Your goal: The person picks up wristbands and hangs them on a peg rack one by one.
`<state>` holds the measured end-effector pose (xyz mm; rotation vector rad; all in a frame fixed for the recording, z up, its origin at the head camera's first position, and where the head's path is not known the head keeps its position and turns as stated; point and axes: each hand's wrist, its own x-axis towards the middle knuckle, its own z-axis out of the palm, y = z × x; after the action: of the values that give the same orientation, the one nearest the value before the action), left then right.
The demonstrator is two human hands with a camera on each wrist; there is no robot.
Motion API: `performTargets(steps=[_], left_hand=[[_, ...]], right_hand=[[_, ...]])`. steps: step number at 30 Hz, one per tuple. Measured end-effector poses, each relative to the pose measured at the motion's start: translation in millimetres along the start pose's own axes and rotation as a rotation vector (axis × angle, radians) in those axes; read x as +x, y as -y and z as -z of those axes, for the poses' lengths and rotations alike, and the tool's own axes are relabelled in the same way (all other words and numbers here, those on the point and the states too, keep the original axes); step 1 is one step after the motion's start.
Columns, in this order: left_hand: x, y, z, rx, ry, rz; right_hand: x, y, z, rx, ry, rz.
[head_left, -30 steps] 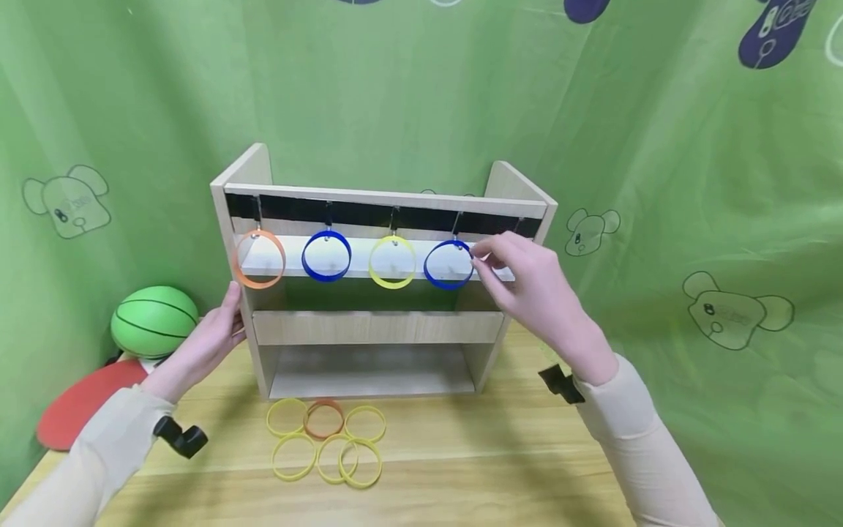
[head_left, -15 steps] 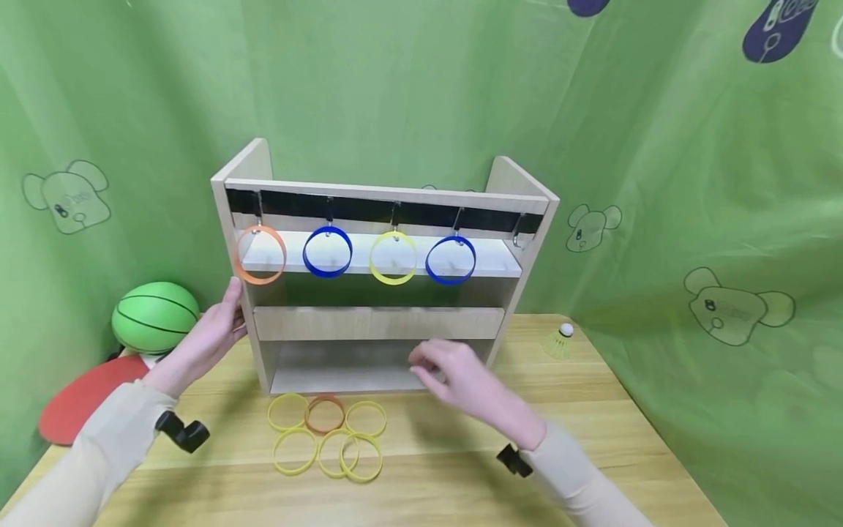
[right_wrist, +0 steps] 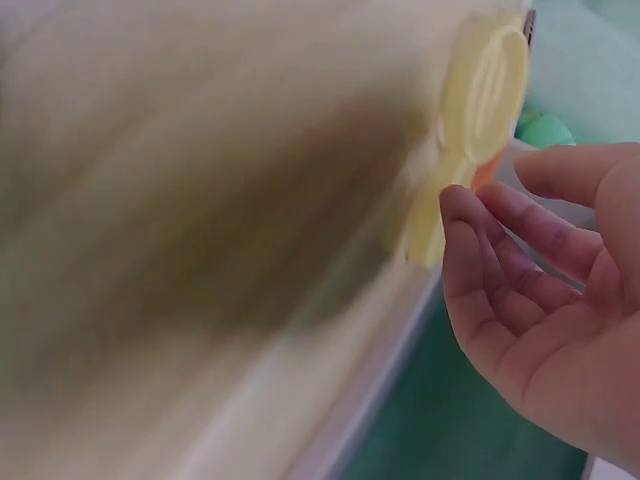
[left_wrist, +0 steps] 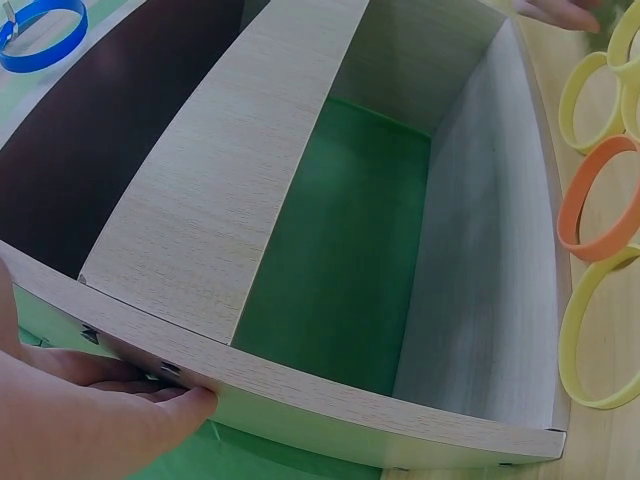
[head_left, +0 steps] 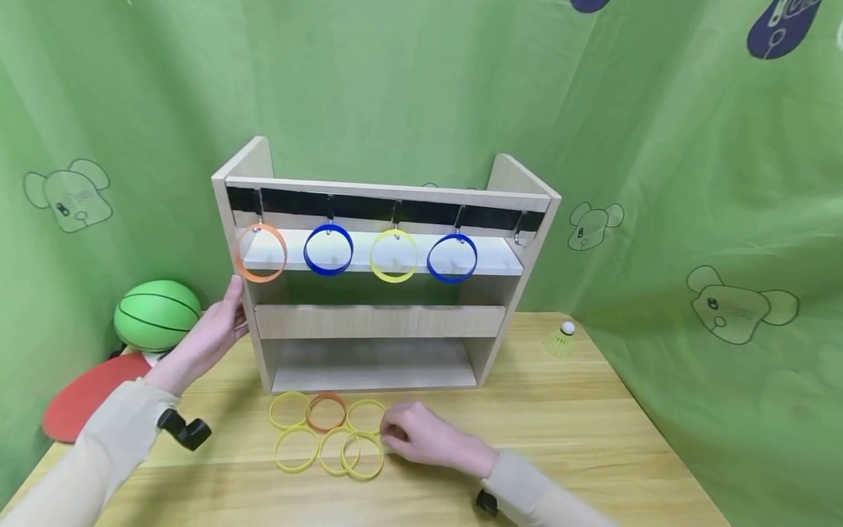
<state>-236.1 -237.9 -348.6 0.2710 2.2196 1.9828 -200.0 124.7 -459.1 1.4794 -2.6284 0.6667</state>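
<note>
A light wooden rack (head_left: 380, 322) stands on the table, with metal hooks along its black front strip. An orange ring (head_left: 239, 256), a blue ring (head_left: 306, 258), a yellow ring (head_left: 393, 278) and a second blue ring (head_left: 451, 279) hang from hooks; the rightmost hook (head_left: 517, 233) bears none. My left hand (head_left: 212, 335) rests against the rack's left outer side, fingers fairly straight. Over the table, my right hand (head_left: 421, 437) is beside the right end of the loose yellow rings (head_left: 296, 469). Its thumb and fingers are apart, loosely bent, holding nothing in the right wrist view (right_wrist: 545, 290).
A loose orange ring (head_left: 309, 422) lies among the yellow ones before the rack. At the left are a green ball (head_left: 156, 316) and a red paddle (head_left: 92, 395). A shuttlecock (head_left: 561, 339) lies right of the rack. Green curtain (head_left: 408, 88) surrounds the table.
My right hand has come away from the right blue ring, leaving it hanging, and moved down and left to the loose rings. My left hand stays at the rack's side.
</note>
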Motion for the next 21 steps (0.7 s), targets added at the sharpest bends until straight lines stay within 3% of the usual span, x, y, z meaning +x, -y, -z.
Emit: performTargets(steps=[11, 21], left_hand=[[-1.4, -0.2, 0.1, 0.009, 0.009, -0.010], [-0.2, -0.4, -0.2, -0.001, 0.007, -0.003]], right_hand=[[2, 6, -14.8, -0.035, 0.050, -0.117], [4, 8, -15.8, -0.062, 0.044, -0.068]])
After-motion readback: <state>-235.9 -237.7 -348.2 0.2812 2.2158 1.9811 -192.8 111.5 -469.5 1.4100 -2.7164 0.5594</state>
